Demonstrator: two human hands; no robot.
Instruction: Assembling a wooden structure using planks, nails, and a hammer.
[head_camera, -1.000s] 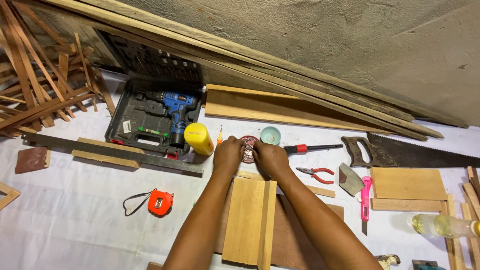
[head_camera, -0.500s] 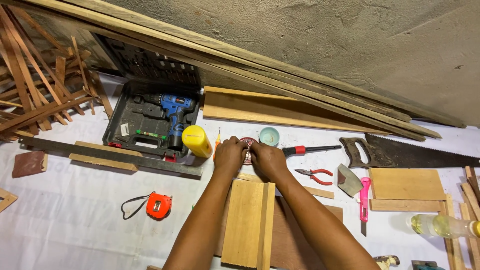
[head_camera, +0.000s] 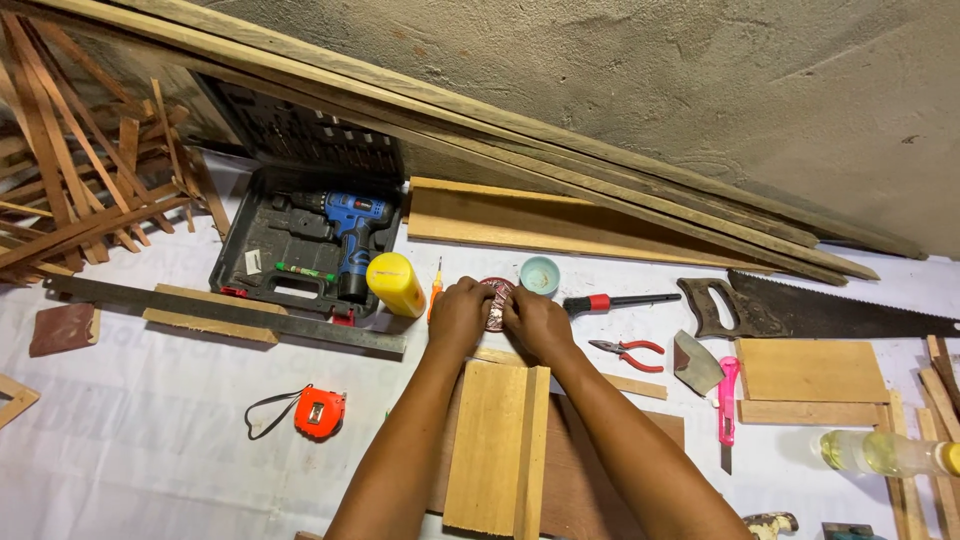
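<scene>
Between yellow bottle (head_camera: 395, 284) and pale cup (head_camera: 540, 275), left hand (head_camera: 458, 318) and right hand (head_camera: 537, 322) still pinched shut around small round tin (head_camera: 497, 303); barely shifted since before; same grip, planks (head_camera: 497, 445) untouched

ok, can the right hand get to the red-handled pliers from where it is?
Probably yes. The right hand is on the small round tin with the left hand; the pliers lie just to its right on open sheet, nothing between.

Left hand (head_camera: 458, 318) and right hand (head_camera: 535, 322) both grip a small round reddish tin (head_camera: 497, 303), fingers (head_camera: 478, 291) curled over its rim. Yellow bottle (head_camera: 394, 284) just left; light-blue cap (head_camera: 540, 275) far right. Pale wooden boards (head_camera: 497, 445) lie near, between forearms.
</scene>
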